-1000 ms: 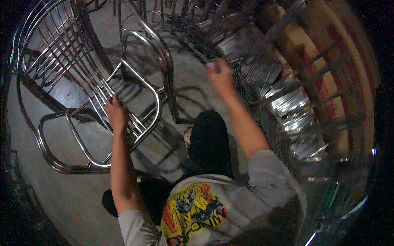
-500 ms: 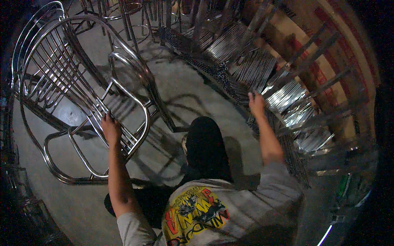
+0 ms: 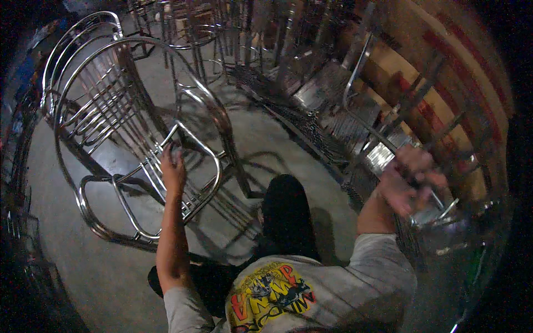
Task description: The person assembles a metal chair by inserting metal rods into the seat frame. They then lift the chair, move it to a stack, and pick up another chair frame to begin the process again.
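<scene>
The left hand [image 3: 173, 166] is curled around a bar of a shiny metal chair frame [image 3: 139, 144], which lies tipped on its side on the concrete floor [image 3: 83, 266], toward the floor's left edge. The right hand [image 3: 413, 186] is blurred; it seems to be clenched around a thin metal rod [image 3: 383, 141] rising from the stacked metal frames [image 3: 333, 105] along the floor's right edge, beside wooden boards [image 3: 444, 105].

A metal furniture workshop. Bare steel chair frames [image 3: 133, 139] crowd the concrete floor [image 3: 288, 139]. More frames [image 3: 355, 111] are stacked alongside.
</scene>
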Demonstrator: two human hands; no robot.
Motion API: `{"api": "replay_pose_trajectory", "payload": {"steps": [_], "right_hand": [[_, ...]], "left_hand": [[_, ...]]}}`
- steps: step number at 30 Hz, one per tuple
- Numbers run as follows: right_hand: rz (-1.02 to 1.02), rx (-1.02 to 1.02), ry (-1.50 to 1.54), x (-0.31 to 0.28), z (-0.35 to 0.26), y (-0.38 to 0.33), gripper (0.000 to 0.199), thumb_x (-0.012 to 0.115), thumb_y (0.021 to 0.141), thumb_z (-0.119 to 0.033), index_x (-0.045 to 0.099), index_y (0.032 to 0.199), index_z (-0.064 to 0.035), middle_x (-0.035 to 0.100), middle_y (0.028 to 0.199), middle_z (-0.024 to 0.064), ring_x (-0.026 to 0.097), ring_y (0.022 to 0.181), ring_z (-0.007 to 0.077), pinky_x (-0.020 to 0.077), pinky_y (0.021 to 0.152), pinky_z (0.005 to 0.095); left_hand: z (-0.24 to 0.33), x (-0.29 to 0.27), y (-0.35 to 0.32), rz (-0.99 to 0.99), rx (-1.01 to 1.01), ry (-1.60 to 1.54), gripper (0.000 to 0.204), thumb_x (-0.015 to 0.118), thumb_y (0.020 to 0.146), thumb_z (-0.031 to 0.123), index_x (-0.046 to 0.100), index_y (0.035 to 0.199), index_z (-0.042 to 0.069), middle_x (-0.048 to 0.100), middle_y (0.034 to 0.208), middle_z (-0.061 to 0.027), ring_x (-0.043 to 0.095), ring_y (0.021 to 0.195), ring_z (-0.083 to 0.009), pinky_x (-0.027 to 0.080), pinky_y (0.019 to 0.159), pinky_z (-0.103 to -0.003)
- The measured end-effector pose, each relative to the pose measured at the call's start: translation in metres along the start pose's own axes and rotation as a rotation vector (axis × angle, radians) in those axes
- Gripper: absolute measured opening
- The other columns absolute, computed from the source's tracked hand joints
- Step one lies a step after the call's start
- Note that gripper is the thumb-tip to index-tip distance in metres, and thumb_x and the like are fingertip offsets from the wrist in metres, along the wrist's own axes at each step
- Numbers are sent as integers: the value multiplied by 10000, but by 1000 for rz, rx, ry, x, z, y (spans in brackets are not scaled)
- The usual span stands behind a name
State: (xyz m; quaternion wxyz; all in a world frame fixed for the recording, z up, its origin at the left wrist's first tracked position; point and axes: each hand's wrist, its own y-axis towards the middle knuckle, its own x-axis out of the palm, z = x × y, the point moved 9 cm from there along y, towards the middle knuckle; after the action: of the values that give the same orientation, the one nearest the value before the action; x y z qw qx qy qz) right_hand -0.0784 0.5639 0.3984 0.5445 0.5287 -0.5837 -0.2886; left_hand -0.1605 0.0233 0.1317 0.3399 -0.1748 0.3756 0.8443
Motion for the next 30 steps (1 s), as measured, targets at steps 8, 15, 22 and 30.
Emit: {"api": "replay_pose_trajectory", "payload": {"steps": [8,15,22,30], "right_hand": [[-237,-617,297,59,-90,-15,153,504,907,-427,558,894,-284,415,717,4,403,632,175,352,572,361],[-706,334,1080,143,-6,-64,242,522,893,-418,575,975,-196,546,915,42,551,795,202,440,679,370],[-991,1863,407,217,42,-284,445,530,919,-162,394,1340,-125,581,1053,159,584,693,182,509,711,339],[-617,2347,600,258,76,-339,256,477,978,-201,475,1233,-207,399,633,-39,306,369,41,237,351,206]], "left_hand": [[181,-25,39,-295,-5,-708,555,490,980,420,401,1422,96,531,1329,-162,515,1212,-265,381,1029,-351],[109,-109,34,346,-432,-1324,495,437,967,532,464,1219,106,567,896,-68,527,651,-147,441,568,-257],[-92,-129,-3,458,-452,-270,449,424,987,423,610,964,15,588,729,-151,577,641,-307,463,630,-431],[-188,-93,-18,373,-588,-113,477,365,991,441,600,1036,28,630,983,-258,579,941,-472,439,790,-499]]}}
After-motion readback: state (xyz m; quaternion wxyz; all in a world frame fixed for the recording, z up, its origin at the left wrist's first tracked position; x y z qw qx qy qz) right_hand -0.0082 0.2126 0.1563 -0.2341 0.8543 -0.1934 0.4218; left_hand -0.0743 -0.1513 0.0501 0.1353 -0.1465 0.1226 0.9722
